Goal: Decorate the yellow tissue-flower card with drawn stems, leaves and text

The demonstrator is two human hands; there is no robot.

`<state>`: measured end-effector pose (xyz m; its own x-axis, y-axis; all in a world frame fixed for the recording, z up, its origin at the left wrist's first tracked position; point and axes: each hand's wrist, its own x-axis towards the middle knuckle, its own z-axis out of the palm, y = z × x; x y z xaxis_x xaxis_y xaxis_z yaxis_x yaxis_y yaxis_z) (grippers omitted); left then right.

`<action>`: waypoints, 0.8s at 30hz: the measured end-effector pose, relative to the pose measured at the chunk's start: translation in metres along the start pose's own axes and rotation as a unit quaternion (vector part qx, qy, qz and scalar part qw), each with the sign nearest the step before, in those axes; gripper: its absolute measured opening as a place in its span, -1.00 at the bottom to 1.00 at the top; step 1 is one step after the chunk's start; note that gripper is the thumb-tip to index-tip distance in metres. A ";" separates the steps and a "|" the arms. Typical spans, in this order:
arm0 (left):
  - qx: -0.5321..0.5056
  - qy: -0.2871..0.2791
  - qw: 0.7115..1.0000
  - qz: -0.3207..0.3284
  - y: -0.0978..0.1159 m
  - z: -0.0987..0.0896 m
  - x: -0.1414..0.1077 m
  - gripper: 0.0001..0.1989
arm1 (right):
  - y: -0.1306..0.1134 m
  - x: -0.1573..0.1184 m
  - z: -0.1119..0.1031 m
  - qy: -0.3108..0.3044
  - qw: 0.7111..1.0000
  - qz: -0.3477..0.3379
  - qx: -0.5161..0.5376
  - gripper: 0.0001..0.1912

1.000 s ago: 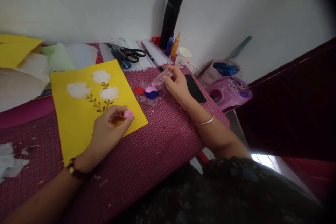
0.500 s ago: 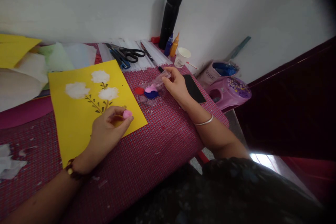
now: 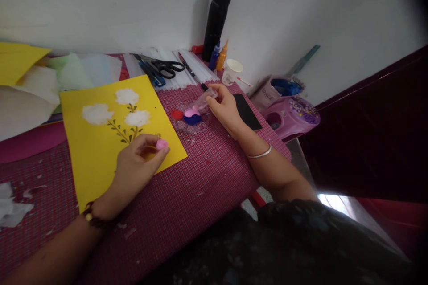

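Note:
Between the thumb and fingers of my left hand [image 3: 138, 156] is a small pink cap [image 3: 162, 144], held over the lower right of a yellow sheet [image 3: 78, 156]. White flower shapes [image 3: 97, 114] with dark stems and leaves are on that sheet. My right hand [image 3: 224, 106] grips a small clear paint bottle [image 3: 205, 99], tilted with its mouth down at a clear flower-shaped palette [image 3: 191, 129]. Pink paint [image 3: 191, 112] lies in the palette beneath the mouth, beside blue paint [image 3: 192, 119] and red paint [image 3: 177, 114].
Scissors [image 3: 169, 68] and a blue cutter [image 3: 155, 78] lie behind the sheet. A paper cup [image 3: 233, 70], paint tubes [image 3: 222, 56] and a tall black bottle [image 3: 216, 22] stand near the wall. A dark phone [image 3: 246, 112] lies beyond my right wrist; paper scraps [image 3: 11, 209] are at left.
Both hands keep nearly the same positions, the bottle still tilted over the palette. The whole view has shifted very slightly.

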<state>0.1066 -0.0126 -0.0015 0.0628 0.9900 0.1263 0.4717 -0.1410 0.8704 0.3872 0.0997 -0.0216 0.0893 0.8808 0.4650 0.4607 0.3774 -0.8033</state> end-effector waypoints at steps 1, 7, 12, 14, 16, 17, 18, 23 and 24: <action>0.000 0.000 1.000 -0.001 0.000 0.000 0.000 -0.77 | -0.001 0.000 0.000 -0.002 1.000 0.003 0.000 -0.64; 0.004 -0.003 1.000 -0.013 0.003 0.000 0.000 -0.76 | 0.000 0.000 -0.001 0.000 1.000 0.005 0.001 -0.64; 0.011 -0.001 1.000 0.001 0.000 -0.001 -0.001 -0.77 | -0.005 0.000 -0.001 0.008 1.000 0.009 0.005 -0.62; 0.009 -0.001 1.000 0.009 -0.001 0.000 -0.001 -0.77 | -0.007 -0.001 -0.001 -0.002 1.000 0.012 0.003 -0.62; 0.003 -0.001 1.000 0.010 -0.003 0.000 -0.001 -0.78 | -0.007 -0.001 -0.001 -0.012 1.000 0.018 -0.001 -0.62; 0.001 -0.002 1.000 0.010 -0.003 0.000 -0.001 -0.77 | -0.006 -0.001 -0.001 -0.012 1.000 0.020 -0.002 -0.62; 0.001 -0.003 1.000 0.010 -0.003 0.000 -0.001 -0.77 | -0.006 -0.001 -0.001 -0.010 1.000 0.021 -0.002 -0.62; 0.008 -0.004 1.000 0.006 0.000 0.000 -0.001 -0.79 | -0.001 0.000 0.000 -0.004 1.000 0.011 0.007 -0.63; 0.005 -0.003 1.000 0.006 0.001 -0.001 -0.001 -0.79 | -0.001 0.000 0.000 -0.006 1.000 0.013 0.006 -0.63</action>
<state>0.1066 -0.0133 -0.0001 0.0737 0.9882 0.1342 0.4797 -0.1531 0.8640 0.3867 0.0988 -0.0207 0.0915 0.8937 0.4392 0.4483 0.3569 -0.8196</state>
